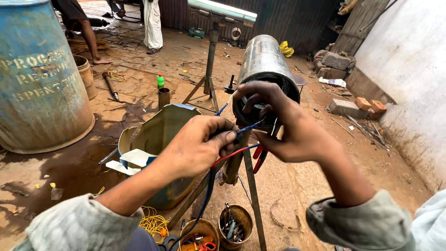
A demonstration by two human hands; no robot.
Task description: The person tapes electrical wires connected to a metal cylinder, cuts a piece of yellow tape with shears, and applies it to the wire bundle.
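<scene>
Pinched between thumb and forefinger of our left hand (197, 145), the blue wire (245, 127) and the red wire (232, 154) are held taut just in front of the open end of the steel cylinder (265, 60), which lies on a metal stand (253, 190). We judge that the step goes best with the pinch kept close to the wire ends, tension steady, and the two colours kept apart so they do not cross. Moving right, our right hand (288, 125) curls at the cylinder's mouth, its fingers closed on the far end of the blue wire; red-handled pliers (260, 155) hang just beneath it, though whether the palm grips them we cannot tell. Obscured items: the winding inside the cylinder is dark and largely covered by the right hand; the wire tips are hidden between the fingers; the lower run of blue wire drops out of view near the tins of tools (234, 225); the stand's feet are cut off by the frame.
</scene>
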